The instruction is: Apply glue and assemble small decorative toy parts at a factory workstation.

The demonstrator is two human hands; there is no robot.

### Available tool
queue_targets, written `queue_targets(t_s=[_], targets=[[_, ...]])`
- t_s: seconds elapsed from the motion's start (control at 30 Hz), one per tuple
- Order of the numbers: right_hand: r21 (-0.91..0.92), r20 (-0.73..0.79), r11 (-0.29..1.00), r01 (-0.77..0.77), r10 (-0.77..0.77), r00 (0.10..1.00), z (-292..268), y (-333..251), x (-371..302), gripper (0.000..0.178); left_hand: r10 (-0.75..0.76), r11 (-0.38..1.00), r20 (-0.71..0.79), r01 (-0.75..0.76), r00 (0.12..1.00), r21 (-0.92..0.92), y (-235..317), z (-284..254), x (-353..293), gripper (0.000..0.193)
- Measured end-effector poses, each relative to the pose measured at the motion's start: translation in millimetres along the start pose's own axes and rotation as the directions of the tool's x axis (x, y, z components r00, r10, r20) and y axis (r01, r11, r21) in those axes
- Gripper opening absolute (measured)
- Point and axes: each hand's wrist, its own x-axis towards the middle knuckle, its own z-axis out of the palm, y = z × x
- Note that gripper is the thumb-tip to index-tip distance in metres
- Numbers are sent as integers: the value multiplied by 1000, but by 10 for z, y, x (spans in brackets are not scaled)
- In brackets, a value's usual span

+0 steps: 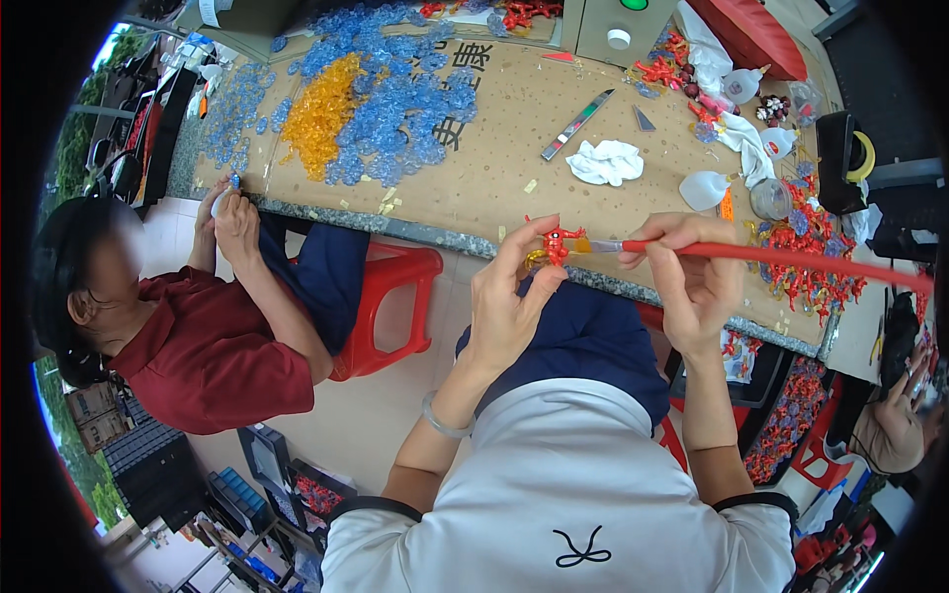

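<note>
Between the thumb and fingers of my left hand (509,301) is a small red figurine (557,244) with a bit of yellow at its side. My right hand (692,282) pinches a paintbrush (791,259) with a long red handle, pointing left. Its pale bristle tip (596,246) reaches the figurine and seems to touch it. Both hands are just over the table's near edge, above my lap. To the right of my right hand lies a heap of red figurines (806,252) mixed with clear blue pieces.
A cardboard-covered table (524,188) bears piles of blue pieces (395,128) and orange pieces (321,114). A cutter knife (577,125), white cloth (605,163) and squeeze bottle (704,190) lie beyond my hands. At left, a co-worker (217,336) sits near a red stool (395,296).
</note>
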Motion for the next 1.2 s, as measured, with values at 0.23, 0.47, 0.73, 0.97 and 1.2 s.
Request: queue_targets(t_s=[0.23,0.47,0.73,0.97,1.2], targets=[[-165,63,986,-26,37,997,-39,0,-69,13,106,981,-21,-101,994,168,-15,10,23,44],[-119,167,990,80,-60,984,-51,28,-41,16,111,977,-15,-107,994,187,29,25,23,44],[-346,213,930,123,-50,976,-44,-88,-11,18,118,901,81,-141,990,410,167,28,51,44],[-391,291,910,140,-22,956,0,-111,36,15,161,845,136,-207,978,492,158,22,61,47],[-324,264,941,101,-12,965,12,-90,32,16,173,839,124,-212,977,501,152,8,75,46]])
